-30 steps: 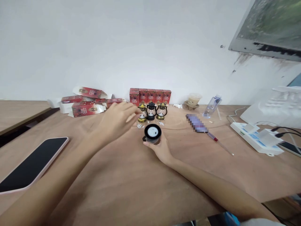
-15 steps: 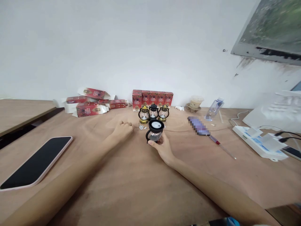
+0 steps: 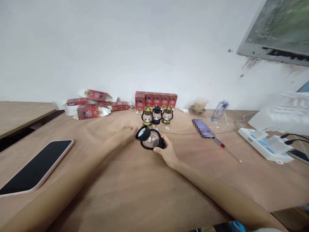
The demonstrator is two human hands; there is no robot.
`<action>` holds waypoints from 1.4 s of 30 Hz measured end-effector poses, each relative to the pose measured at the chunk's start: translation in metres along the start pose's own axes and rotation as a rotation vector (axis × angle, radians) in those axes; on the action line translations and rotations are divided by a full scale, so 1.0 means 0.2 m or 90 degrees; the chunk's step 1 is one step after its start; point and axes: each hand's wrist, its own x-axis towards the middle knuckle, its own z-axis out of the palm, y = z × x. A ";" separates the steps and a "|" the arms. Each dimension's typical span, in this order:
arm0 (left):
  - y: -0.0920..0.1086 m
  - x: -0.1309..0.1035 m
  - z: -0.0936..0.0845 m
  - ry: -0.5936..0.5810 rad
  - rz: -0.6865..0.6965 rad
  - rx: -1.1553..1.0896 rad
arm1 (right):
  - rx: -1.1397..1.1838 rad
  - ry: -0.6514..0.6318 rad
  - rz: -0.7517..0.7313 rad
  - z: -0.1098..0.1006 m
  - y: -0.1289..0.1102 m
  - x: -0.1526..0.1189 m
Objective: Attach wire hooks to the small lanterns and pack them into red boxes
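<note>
My right hand (image 3: 168, 151) is closed on a black lantern (image 3: 152, 139) with a clear globe, which lies tilted on its side, its round white-faced base pointing left. My left hand (image 3: 126, 134) rests on the table just left of that base, its fingers spread low and holding nothing. Behind them three small lanterns stand upright in a row: a gold one (image 3: 147, 117), a black one (image 3: 156, 116) and another gold one (image 3: 167, 116). Small loose pieces (image 3: 166, 128) lie in front of the row.
Red boxes (image 3: 152, 100) stand by the wall, and opened boxes (image 3: 89, 111) lie at the left. A phone (image 3: 38, 166) is at the near left. To the right are a cup (image 3: 200, 104), bottle (image 3: 219, 111), pixelated item (image 3: 203, 129), screwdriver (image 3: 227, 149) and power strip (image 3: 265, 146).
The black lantern has tipped from upside down to sideways, its base swinging left. My left hand's fingers have loosened from a curl and spread on the table.
</note>
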 end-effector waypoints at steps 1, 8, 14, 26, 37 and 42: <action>-0.01 0.00 -0.02 0.004 -0.010 0.014 | -0.009 0.003 0.004 0.00 0.00 0.00; 0.01 -0.03 -0.13 -0.027 -0.032 0.147 | 0.126 -0.072 0.150 0.01 -0.01 0.01; 0.07 -0.03 -0.14 -0.038 -0.011 0.167 | 0.296 0.015 0.241 -0.01 -0.03 0.03; -0.01 -0.07 -0.32 0.090 -0.066 -0.094 | 0.264 0.058 0.262 0.03 -0.05 -0.01; 0.17 -0.14 -0.43 0.005 0.046 -0.734 | 0.219 -0.158 0.277 0.05 -0.09 -0.08; 0.21 -0.10 -0.36 -0.036 -0.018 -0.786 | 0.228 -0.159 0.252 0.06 -0.09 -0.10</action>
